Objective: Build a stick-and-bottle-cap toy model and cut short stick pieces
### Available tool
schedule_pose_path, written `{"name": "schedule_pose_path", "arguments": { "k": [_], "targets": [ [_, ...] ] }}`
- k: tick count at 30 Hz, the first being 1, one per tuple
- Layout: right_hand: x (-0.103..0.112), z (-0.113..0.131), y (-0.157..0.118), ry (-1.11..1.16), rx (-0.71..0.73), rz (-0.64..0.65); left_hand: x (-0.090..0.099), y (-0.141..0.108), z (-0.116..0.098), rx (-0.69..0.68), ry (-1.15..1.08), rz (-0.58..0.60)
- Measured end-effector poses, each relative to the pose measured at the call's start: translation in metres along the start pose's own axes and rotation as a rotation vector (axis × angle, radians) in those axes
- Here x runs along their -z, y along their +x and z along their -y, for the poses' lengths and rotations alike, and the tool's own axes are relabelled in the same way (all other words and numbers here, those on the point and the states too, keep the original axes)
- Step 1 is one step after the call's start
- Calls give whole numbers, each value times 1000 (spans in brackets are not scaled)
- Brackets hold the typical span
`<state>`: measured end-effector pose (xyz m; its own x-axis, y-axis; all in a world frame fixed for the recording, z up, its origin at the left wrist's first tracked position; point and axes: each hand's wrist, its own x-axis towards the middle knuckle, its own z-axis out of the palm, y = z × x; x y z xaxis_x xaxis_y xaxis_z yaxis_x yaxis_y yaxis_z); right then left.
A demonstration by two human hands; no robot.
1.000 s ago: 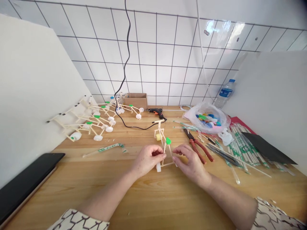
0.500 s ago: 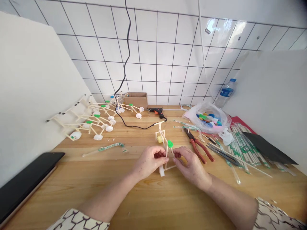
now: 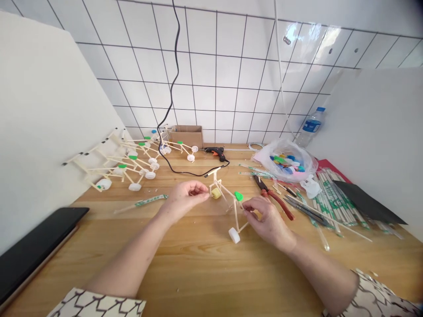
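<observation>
A small tricycle model of pale sticks [image 3: 235, 213] stands on the wooden table between my hands. It has a green seat piece [image 3: 238, 196], a yellow front wheel [image 3: 216, 193], a white wheel [image 3: 234, 235] at the near end, and a handlebar with dark tips. My right hand [image 3: 267, 220] pinches a stick of the frame just below the seat. Beside the yellow wheel is my left hand [image 3: 188, 198], its thumb and fingertips close together at the front fork; whether they touch the fork is hard to tell.
Several similar models [image 3: 132, 165] stand at the left. Behind are a cardboard box [image 3: 187, 135] and a glue gun [image 3: 216, 152]. Pliers [image 3: 276, 198], scissors [image 3: 307, 210], wrapped sticks [image 3: 340, 198], a bag of caps [image 3: 287, 163] and a bottle [image 3: 310, 127] lie right. A black phone [image 3: 39, 251] is left.
My left hand has left the rear frame and moved left and forward to the front wheel. The model has turned, so its white wheel shows further right. My right hand stays at the frame.
</observation>
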<state>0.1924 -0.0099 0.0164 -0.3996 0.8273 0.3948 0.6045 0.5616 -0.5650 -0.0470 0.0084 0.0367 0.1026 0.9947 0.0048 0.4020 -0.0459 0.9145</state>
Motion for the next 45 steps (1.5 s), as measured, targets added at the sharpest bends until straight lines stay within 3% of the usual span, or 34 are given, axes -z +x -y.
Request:
{"name": "schedule_pose_path", "arguments": {
  "k": [3,6,13,17,21,33,45],
  "targets": [
    [-4,-5,2,-32,8,0,-1,7,7,22,23,-132],
    [-12,-6,5,-32,21,2,-6,12,15,-30,24,-156],
    [-10,5,11,-52,46,-69,-9,16,22,-58,95,-79],
    [-2,4,5,-82,-16,-113,-10,17,27,-63,138,-109],
    [3,-3,1,-80,-55,-57,-9,14,26,-73,167,-106],
    [6,-13,-1,-58,-137,53,4,11,24,-25,236,67],
    [4,-19,-1,-98,-158,88,20,14,20,67,373,-225]
  ]
}}
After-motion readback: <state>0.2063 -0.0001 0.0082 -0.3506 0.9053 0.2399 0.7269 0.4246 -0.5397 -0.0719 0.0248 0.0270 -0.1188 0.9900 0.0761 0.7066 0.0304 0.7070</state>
